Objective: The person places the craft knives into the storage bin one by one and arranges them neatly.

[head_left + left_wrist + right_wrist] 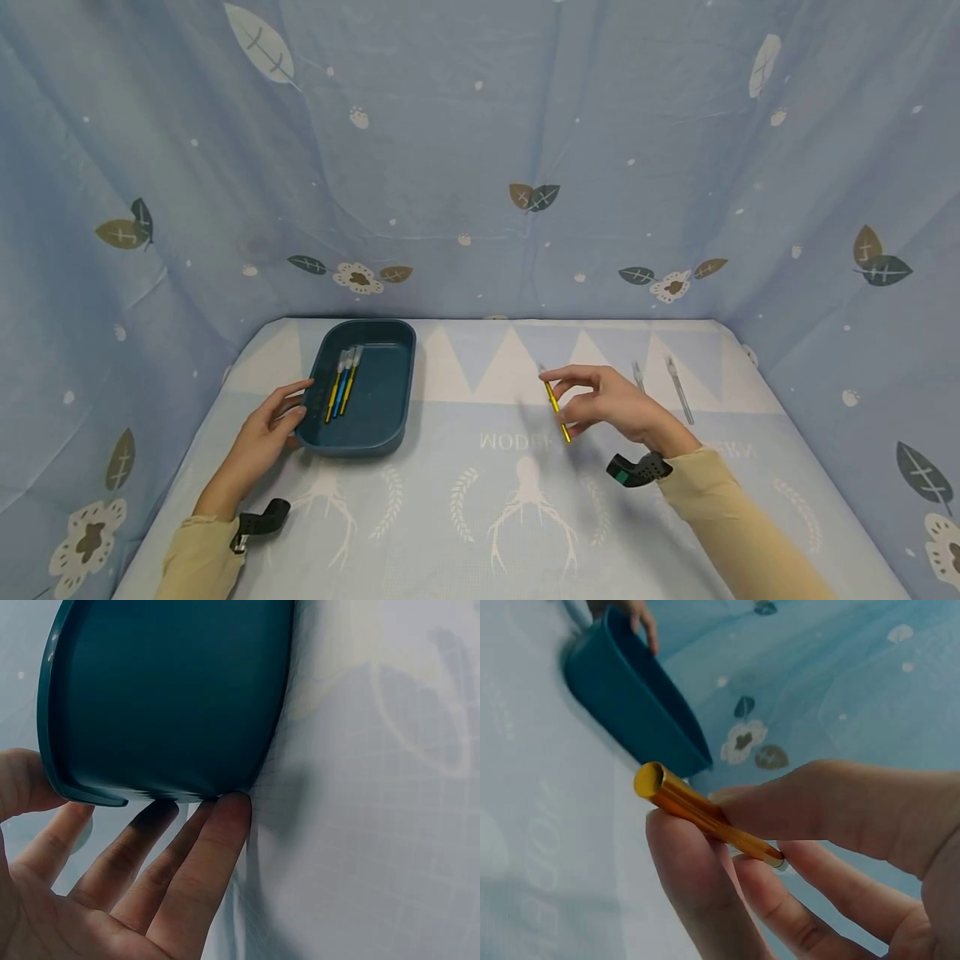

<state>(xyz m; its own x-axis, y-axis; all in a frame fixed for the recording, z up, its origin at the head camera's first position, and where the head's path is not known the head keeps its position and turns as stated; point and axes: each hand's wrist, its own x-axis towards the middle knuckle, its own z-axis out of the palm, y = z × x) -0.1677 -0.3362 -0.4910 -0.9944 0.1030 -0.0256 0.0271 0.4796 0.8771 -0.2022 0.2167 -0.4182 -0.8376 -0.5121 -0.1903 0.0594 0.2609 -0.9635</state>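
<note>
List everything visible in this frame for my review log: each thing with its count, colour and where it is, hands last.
Tray: one, dark teal, on the left part of the table.
Tools in tray: three, yellow and blue handles with silver tips, lying side by side.
Yellow tool: one, gold-yellow, held above the table right of centre.
Silver tools: two, pale metal, lying on the table at far right.
Tablecloth: one, light blue with white deer print, covering the table.
Curtain: blue with leaf print, behind and at both sides.
Left hand: fingers straight against the tray's near corner.
Right hand: pinches the yellow tool.
</note>
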